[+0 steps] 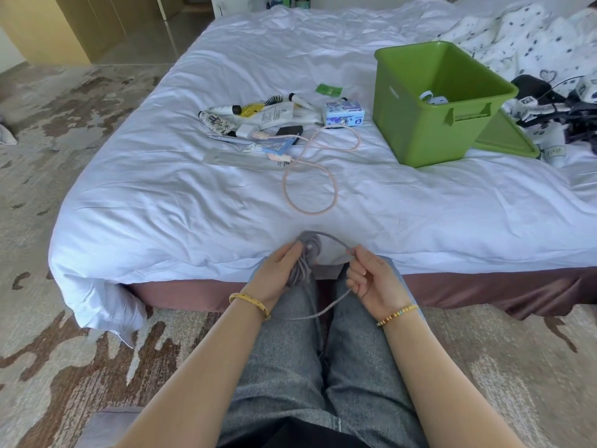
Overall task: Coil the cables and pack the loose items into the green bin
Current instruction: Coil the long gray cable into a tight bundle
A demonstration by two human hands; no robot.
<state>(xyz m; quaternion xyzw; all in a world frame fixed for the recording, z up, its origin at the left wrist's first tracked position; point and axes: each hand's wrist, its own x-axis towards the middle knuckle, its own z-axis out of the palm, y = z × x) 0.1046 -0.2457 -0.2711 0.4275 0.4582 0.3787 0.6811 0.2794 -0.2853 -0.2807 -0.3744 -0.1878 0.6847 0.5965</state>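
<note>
Grey cable [305,258]: partly wound into a bundle, gripped by the left hand [281,270], fingers curled round the loops; the lower loops are hidden behind the palm. One strand arcs from the bundle's top rightward to the right hand [371,278], which pinches it between thumb and forefinger, remaining fingers curled loosely. A tail of the same cable runs down from the right hand across the lap and is lost between the knees. Both hands are held over the knees at the near edge of the bed [193,195], palms turned partly inward, forearms reaching in from the bottom corners, a bracelet on each wrist.

Pink cable [310,176]: loose on the sheet beyond the hands, lying in a rough figure-eight; its far end joins a white charger plug [247,130], the other end lies by a small blue packet.

Loose items [258,114]: clustered at centre-left of the bed, far side of the pink cable; tubes, a hairbrush, a patterned case, a tissue pack [344,114], a green card. Several overlap and labels are too small to read.

Green bin [436,101]: on the bed, far right of the hands, tilted; white objects inside, mostly hidden by its wall. A matching lid [507,137] lies just beside it, partly covered by the bin.

Dark gear [562,105]: at the right edge, cut off, hard to identify.
</note>
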